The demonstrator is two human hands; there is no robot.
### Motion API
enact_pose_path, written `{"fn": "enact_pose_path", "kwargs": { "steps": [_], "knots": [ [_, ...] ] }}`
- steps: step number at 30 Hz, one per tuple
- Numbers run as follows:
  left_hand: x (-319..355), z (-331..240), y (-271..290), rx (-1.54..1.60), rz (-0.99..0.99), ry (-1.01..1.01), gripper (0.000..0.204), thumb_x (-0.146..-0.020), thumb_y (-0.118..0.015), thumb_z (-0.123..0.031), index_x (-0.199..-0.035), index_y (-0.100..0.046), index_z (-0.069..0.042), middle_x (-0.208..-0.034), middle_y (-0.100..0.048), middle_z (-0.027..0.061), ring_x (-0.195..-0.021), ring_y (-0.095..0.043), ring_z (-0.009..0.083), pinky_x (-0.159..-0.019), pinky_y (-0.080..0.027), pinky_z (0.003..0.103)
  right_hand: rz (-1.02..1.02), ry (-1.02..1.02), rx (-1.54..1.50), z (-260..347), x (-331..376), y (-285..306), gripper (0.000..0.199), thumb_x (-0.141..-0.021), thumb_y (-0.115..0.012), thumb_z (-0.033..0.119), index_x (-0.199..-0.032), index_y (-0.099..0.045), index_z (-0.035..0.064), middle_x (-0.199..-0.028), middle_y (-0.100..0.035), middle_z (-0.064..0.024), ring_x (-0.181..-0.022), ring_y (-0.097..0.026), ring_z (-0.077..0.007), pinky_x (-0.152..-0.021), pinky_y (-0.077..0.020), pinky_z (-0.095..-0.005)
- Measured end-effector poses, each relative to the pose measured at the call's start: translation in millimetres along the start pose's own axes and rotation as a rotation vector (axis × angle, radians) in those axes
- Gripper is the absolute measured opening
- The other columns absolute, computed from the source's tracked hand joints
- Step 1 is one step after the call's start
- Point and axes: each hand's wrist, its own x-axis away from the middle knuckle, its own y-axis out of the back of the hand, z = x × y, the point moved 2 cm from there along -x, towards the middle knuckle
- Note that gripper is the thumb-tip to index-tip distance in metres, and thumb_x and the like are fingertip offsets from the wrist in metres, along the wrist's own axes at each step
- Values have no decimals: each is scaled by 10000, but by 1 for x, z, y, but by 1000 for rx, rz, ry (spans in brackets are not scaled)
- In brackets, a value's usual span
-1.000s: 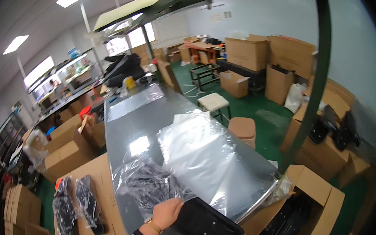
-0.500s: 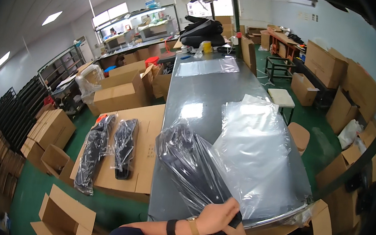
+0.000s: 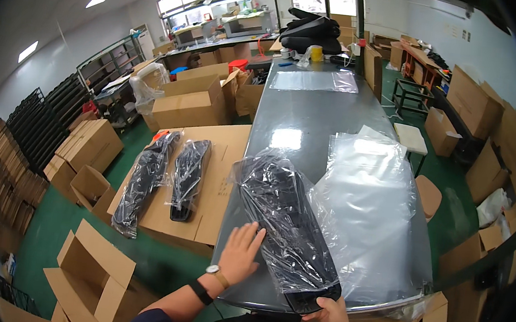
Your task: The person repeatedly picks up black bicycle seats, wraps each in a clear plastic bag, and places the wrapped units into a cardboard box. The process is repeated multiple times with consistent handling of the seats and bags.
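Observation:
A long black case [image 3: 283,217] in a clear plastic bag lies on the grey metal table, its near end at the front edge. My right hand [image 3: 331,316] grips that end, the thumb on top, where the black corner sticks out of the bag's mouth. Along the bag's left side, my left hand [image 3: 239,250] lies with its fingers stretched out; the fingertips are at the plastic, and it holds nothing. To the right of the case, a stack of clear flat plastic bags [image 3: 369,210] touches or slightly underlies the bag's edge.
Two bagged black cases [image 3: 147,181] [image 3: 189,176] lie on a cardboard box [image 3: 224,151] left of the table. An open carton [image 3: 91,279] stands at the lower left. More plastic sheets [image 3: 310,81] and a black pile [image 3: 312,33] sit on the table's far part. A stool [image 3: 411,139] stands at right.
My left hand has left the near end, where it was beside my right hand, and moved to the bag's left side. The case now reaches the bag's mouth and the plastic lies closer around it.

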Motion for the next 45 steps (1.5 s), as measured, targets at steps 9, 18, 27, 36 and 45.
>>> {"fn": "enact_pose_path", "kwargs": {
  "steps": [9,18,27,36,45],
  "knots": [
    [-44,45,22,403,-583,-55,765,-512,-861,-207,-1129,-430,-65,-1198,-482,147,-1211,-415,379,-1083,-243,497,149,314,309,37,-1,-87,485,-866,-605,214,-1206,-422,-80,-867,-667,-237,-747,-683,-318,-653,-589,-399],
    [4,273,70,1702,-1017,-82,551,-959,-408,-461,-1349,-398,-72,-1351,-452,94,-1215,-440,275,-1068,-314,446,45,264,673,-17,-84,-162,366,-836,-663,55,-1172,-537,-19,-1009,-655,-165,-891,-645,-190,-803,-530,-313],
    [160,491,114,1285,-1339,706,690,-935,-283,-624,-1317,-414,-65,-1258,-501,112,-1128,-499,287,-977,-417,460,232,490,1555,-101,-278,-288,1092,-559,-871,436,-1393,-324,-10,-1383,-389,-235,-1302,-356,-383,-1088,-282,-423],
    [133,573,-6,1993,-580,1136,667,-861,-543,-589,-1249,-513,-47,-1217,-579,104,-1081,-568,258,-935,-464,400,229,-265,1066,-295,-311,-278,1161,-624,-863,339,-1448,-133,-32,-1448,-295,-195,-1335,-319,-260,-1111,-245,-360],
    [44,660,-72,1194,-143,912,911,-753,-720,-499,-1345,-365,96,-1307,-487,230,-1222,-471,300,-1026,-368,363,42,-376,463,-327,-441,-291,905,-756,-768,161,-1448,-203,19,-1377,-409,-115,-1249,-418,-226,-1022,-365,-329]
  ]
}}
